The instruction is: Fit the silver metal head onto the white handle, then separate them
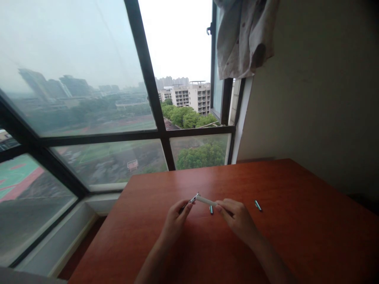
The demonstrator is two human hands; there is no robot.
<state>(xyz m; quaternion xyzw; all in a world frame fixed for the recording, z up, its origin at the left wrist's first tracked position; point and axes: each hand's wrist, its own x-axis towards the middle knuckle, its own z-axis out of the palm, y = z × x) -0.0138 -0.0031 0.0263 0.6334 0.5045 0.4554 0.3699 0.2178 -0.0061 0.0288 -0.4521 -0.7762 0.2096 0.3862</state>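
Note:
My left hand (177,218) is closed, pinching the dark grip of a slim silver-and-black razor (192,199). The razor's metal end points up and to the right. My right hand (235,216) is closed around a pale, whitish stick (206,200), whose far end meets the razor's tip; its kind is not clear. Just below the stick, a small teal-and-black razor cartridge (211,210) lies on the table, close to my right fingertips. Another such cartridge (258,205) rests farther right, apart from both hands.
The reddish-brown wooden table (166,252) reaches up to the window frame (118,138). A light cloth garment (245,39) hangs at the open window pane. A bare wall (308,98) stands on the right.

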